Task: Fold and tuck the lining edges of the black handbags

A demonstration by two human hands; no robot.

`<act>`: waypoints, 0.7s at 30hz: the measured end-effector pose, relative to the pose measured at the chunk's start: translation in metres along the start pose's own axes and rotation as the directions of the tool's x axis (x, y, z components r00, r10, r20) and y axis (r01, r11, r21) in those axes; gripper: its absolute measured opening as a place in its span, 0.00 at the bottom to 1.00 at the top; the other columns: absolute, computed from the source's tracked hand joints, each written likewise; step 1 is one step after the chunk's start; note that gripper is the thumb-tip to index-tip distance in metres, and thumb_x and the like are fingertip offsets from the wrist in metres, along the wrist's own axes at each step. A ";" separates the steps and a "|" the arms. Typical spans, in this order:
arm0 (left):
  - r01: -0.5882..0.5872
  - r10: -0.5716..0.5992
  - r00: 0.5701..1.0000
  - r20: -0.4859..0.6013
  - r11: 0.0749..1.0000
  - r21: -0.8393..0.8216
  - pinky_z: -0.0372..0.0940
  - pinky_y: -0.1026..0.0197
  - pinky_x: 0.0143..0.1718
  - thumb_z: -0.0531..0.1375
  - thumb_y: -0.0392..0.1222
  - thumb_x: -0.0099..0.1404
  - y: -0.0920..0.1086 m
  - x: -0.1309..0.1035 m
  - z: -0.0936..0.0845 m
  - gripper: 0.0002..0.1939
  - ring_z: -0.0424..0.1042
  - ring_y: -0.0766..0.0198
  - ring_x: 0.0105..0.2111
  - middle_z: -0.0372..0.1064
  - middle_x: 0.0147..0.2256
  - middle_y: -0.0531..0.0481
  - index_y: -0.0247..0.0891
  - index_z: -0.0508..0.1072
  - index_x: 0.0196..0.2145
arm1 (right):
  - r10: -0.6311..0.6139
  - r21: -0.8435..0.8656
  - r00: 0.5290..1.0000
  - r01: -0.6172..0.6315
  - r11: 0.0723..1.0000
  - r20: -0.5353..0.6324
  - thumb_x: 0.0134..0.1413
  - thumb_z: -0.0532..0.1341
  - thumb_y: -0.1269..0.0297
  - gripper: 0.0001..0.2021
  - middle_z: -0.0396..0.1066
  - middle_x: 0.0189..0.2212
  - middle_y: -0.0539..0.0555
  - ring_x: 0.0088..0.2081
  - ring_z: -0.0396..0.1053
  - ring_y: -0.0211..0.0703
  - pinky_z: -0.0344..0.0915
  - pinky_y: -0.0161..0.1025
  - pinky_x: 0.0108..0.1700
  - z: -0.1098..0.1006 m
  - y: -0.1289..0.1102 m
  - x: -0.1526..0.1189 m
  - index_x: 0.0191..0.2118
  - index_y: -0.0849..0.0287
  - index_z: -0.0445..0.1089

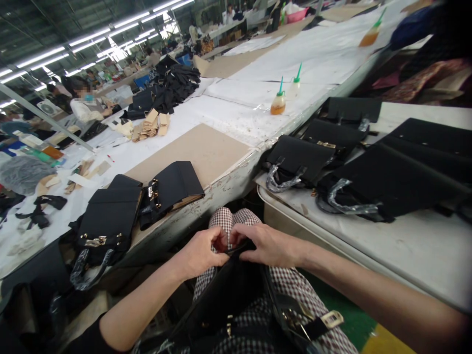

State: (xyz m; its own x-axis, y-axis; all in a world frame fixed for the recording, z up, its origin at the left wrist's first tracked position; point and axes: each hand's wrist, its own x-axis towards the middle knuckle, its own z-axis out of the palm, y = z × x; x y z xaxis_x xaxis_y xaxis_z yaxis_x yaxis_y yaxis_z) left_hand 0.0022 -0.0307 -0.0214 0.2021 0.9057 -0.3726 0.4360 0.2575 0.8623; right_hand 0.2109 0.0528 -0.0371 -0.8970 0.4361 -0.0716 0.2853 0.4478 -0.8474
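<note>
Left hand [199, 253] and right hand [273, 246] grip a black bag [236, 281]; bottles [278, 104] stand on the white table [232, 105].

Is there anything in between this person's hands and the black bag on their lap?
Nothing visible is. The left hand and right hand both meet the black bag directly, fingers and thumbs at its far edge. Other bags lie off to the sides, on the long table and the white surface.

Black bag [236, 282] (gold buckle [332, 319])
</note>
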 end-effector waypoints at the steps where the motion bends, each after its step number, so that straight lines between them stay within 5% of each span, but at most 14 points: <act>1: 0.013 -0.013 1.000 0.004 1.000 0.001 0.56 0.67 0.31 0.65 0.32 0.53 0.002 0.000 -0.002 0.09 0.61 0.68 0.29 0.65 0.28 0.57 0.35 0.69 0.31 | 0.006 0.013 1.000 -0.006 1.000 0.012 0.49 0.68 0.74 0.16 0.75 0.39 0.48 0.40 0.71 0.44 0.62 0.36 0.42 0.000 0.000 0.001 0.44 0.55 0.70; 6: 0.065 -0.064 0.998 0.014 0.994 -0.093 0.51 0.67 0.25 0.64 0.29 0.48 0.007 0.002 0.000 0.08 0.57 0.69 0.25 0.62 0.23 0.58 0.34 0.67 0.25 | -0.008 0.014 0.999 0.007 1.000 0.034 0.49 0.67 0.73 0.12 0.76 0.36 0.47 0.39 0.72 0.44 0.62 0.36 0.41 0.006 0.001 0.003 0.40 0.55 0.70; 14: 0.150 -0.135 0.988 0.068 0.930 -0.335 0.57 0.68 0.26 0.66 0.32 0.50 -0.011 0.001 0.010 0.12 0.61 0.70 0.24 0.62 0.25 0.57 0.35 0.67 0.32 | 0.005 0.108 0.999 -0.001 0.994 -0.032 0.46 0.68 0.75 0.16 0.77 0.35 0.47 0.39 0.73 0.43 0.62 0.35 0.41 0.013 0.004 0.002 0.40 0.56 0.66; 18: 0.174 -0.131 0.979 0.154 0.934 -0.313 0.62 0.66 0.35 0.69 0.37 0.54 0.008 -0.016 -0.010 0.15 0.67 0.67 0.31 0.68 0.31 0.52 0.33 0.70 0.38 | 0.039 0.100 0.999 -0.040 0.994 0.007 0.47 0.68 0.74 0.15 0.77 0.37 0.48 0.41 0.73 0.45 0.64 0.36 0.42 0.007 0.003 0.002 0.41 0.56 0.68; 21: 0.096 -0.072 0.990 0.120 0.974 -0.206 0.64 0.61 0.43 0.64 0.42 0.64 0.028 -0.036 -0.010 0.11 0.69 0.62 0.40 0.71 0.40 0.47 0.36 0.69 0.42 | 0.071 0.079 0.997 -0.072 0.994 0.014 0.47 0.68 0.73 0.14 0.78 0.39 0.49 0.42 0.74 0.46 0.64 0.36 0.43 0.002 0.002 0.002 0.41 0.56 0.70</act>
State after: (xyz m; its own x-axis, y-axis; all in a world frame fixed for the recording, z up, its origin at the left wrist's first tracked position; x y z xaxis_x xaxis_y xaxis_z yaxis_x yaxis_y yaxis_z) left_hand -0.0016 -0.0525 0.0197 0.2741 0.8377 -0.4723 0.2633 0.4069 0.8747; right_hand 0.2092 0.0525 -0.0402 -0.8790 0.4561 -0.1393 0.3221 0.3524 -0.8787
